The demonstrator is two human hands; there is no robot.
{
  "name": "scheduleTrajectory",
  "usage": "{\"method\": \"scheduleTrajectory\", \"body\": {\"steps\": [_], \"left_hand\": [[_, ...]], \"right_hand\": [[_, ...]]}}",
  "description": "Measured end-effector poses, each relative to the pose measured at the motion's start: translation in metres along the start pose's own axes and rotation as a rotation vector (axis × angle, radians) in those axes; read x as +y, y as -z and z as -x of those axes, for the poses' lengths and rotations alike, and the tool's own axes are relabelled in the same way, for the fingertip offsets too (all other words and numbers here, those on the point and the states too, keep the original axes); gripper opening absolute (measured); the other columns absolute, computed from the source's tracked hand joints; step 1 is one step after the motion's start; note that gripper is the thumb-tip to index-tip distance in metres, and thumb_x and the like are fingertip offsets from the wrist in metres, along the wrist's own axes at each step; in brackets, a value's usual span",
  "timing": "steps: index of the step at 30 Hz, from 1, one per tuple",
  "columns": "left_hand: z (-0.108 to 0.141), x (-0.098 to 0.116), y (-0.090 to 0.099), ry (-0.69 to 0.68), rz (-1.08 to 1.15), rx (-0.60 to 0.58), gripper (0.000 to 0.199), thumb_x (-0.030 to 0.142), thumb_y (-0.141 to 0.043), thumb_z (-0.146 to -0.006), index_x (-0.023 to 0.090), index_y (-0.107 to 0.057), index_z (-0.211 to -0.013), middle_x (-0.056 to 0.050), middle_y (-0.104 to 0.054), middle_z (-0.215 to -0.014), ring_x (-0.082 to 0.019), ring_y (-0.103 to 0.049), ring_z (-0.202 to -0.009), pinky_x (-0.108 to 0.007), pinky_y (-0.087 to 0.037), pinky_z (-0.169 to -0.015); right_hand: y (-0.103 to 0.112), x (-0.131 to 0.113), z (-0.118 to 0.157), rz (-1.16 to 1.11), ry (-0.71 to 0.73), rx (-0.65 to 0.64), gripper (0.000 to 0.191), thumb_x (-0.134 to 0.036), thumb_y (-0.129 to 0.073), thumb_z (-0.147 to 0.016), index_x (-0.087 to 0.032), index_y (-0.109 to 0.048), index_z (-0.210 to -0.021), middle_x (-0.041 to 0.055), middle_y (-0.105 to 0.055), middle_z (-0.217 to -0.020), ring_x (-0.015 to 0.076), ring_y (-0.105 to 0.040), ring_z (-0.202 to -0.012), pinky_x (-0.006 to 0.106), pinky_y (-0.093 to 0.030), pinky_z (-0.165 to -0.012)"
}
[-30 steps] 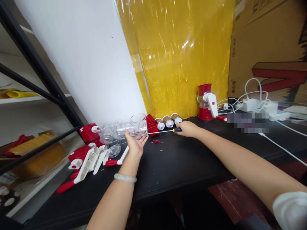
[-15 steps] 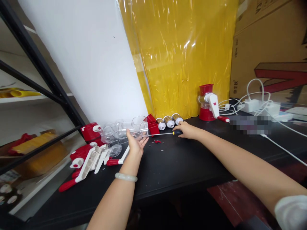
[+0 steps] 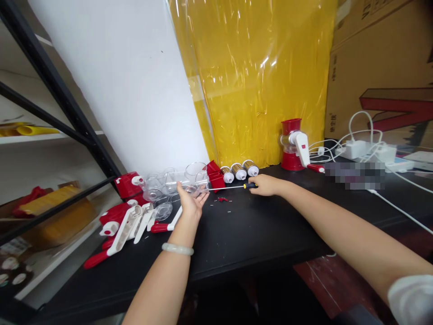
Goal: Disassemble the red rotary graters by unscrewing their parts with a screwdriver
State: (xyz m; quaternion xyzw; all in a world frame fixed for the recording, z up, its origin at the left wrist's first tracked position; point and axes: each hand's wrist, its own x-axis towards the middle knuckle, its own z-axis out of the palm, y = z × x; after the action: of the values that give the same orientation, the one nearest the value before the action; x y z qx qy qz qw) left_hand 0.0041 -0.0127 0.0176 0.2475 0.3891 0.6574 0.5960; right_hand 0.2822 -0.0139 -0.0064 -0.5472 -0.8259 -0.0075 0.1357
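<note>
My left hand (image 3: 191, 201) is wrapped from below around a clear plastic grater housing (image 3: 181, 178), a tube with a round opening on top. A screwdriver (image 3: 250, 185) with a black and yellow handle is in the closed fingers of my right hand (image 3: 264, 185). Its long shaft points left and its tip reaches the right end of the clear housing; the exact contact is too small to make out. Under the shaft, a small red part (image 3: 223, 199) lies on the black table (image 3: 243, 234) among tiny pale bits.
Three drum blades (image 3: 238, 171) stand beside red plastic parts (image 3: 215, 176) at the back. An assembled red and white rotary grater (image 3: 291, 144) stands right, near white cables (image 3: 352, 140). White crank handles (image 3: 123, 230), red bases (image 3: 130, 185) and other clear parts (image 3: 163, 211) crowd the left.
My right hand has shifted its grip slightly on the screwdriver handle, its fingers lying a little differently. The clear housing and my left hand stay almost in place.
</note>
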Motion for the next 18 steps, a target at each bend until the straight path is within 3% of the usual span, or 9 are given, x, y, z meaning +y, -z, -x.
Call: {"method": "scheduleTrajectory", "body": {"steps": [7, 11, 14, 18], "left_hand": [[-0.0010, -0.0004, 0.0016, -0.007, -0.024, -0.006, 0.072, 0.072, -0.036, -0.080, 0.021, -0.038, -0.132, -0.016, -0.065, -0.103, -0.026, -0.068, -0.089, -0.036, -0.055, -0.073], [-0.0015, -0.0017, 0.0016, -0.014, -0.018, -0.021, 0.073, 0.072, -0.038, -0.080, 0.020, -0.037, -0.133, -0.017, -0.065, -0.103, -0.028, -0.069, -0.089, -0.038, -0.056, -0.072], [-0.0028, -0.0022, 0.0018, -0.004, 0.000, -0.015, 0.073, 0.072, -0.039, -0.079, 0.020, -0.041, -0.130, -0.018, -0.065, -0.104, -0.028, -0.068, -0.091, -0.038, -0.056, -0.073], [-0.0034, -0.0026, 0.0019, 0.009, -0.006, -0.023, 0.071, 0.073, -0.038, -0.079, 0.020, -0.042, -0.128, -0.018, -0.065, -0.104, -0.029, -0.068, -0.094, -0.038, -0.056, -0.073]], "right_hand": [[-0.0073, -0.0014, -0.0004, 0.008, 0.032, -0.041, 0.024, -0.029, -0.058, -0.083, -0.017, -0.069, -0.101, 0.0127, -0.065, -0.096, 0.0254, -0.059, -0.094, 0.030, -0.044, -0.081], [-0.0101, 0.0020, -0.0025, 0.035, 0.031, 0.001, 0.032, -0.036, -0.068, -0.078, -0.019, -0.070, -0.105, 0.0150, -0.060, -0.104, 0.0290, -0.054, -0.103, 0.034, -0.043, -0.086], [-0.0083, 0.0048, -0.0042, 0.025, 0.045, 0.038, 0.040, -0.042, -0.073, -0.074, -0.020, -0.071, -0.108, 0.0124, -0.063, -0.102, 0.0261, -0.058, -0.096, 0.031, -0.044, -0.081], [-0.0020, 0.0029, -0.0021, 0.073, -0.044, 0.050, 0.032, -0.047, -0.062, -0.081, -0.020, -0.072, -0.096, 0.0082, -0.069, -0.085, 0.0229, -0.064, -0.079, 0.028, -0.043, -0.066]]}}
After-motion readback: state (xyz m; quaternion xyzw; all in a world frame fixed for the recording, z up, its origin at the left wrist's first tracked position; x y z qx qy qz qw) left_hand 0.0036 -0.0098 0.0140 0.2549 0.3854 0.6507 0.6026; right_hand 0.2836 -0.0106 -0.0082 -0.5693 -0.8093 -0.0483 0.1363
